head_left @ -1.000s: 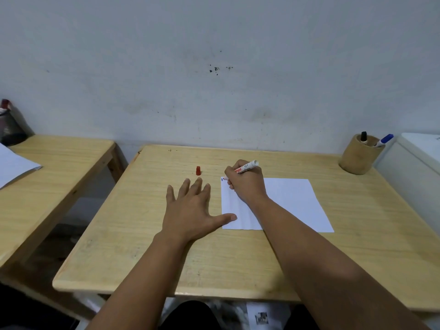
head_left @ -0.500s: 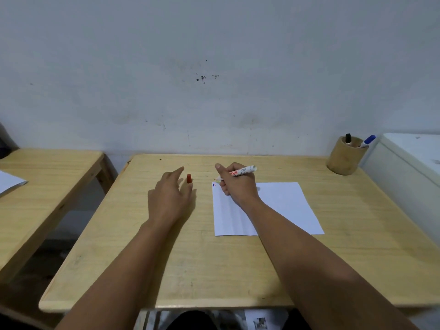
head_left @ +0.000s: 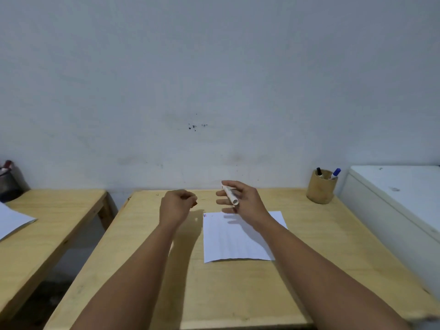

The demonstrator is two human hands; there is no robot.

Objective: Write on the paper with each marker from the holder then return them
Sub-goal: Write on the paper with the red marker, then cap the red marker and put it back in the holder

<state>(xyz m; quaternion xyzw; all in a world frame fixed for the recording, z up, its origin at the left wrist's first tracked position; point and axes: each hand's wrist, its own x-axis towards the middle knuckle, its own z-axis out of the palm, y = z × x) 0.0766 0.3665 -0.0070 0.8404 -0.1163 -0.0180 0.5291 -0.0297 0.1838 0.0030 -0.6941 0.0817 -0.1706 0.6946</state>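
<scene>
A white sheet of paper [head_left: 238, 236] lies on the wooden desk [head_left: 238, 294], with small red and blue marks at its top left corner. My right hand [head_left: 245, 198] is raised above the paper's far edge and holds a white marker [head_left: 230, 194], its blunt end toward me. My left hand [head_left: 177, 203] hovers left of the paper, fingers closed around the red cap, which barely shows at the fingertips. A round wooden holder [head_left: 320, 190] at the desk's far right corner contains a black marker [head_left: 319, 171] and a blue marker [head_left: 335, 173].
A second wooden desk [head_left: 47, 222] stands to the left across a gap, with a sheet of paper [head_left: 12, 222] and a dark cup [head_left: 8, 184] on it. A white cabinet [head_left: 395, 206] borders the right side. The wall is right behind the desk.
My left hand reached the red cap on the desk and closed on it, lifting it. My right hand rose off the paper with the marker and turned it. The view tilted upward.
</scene>
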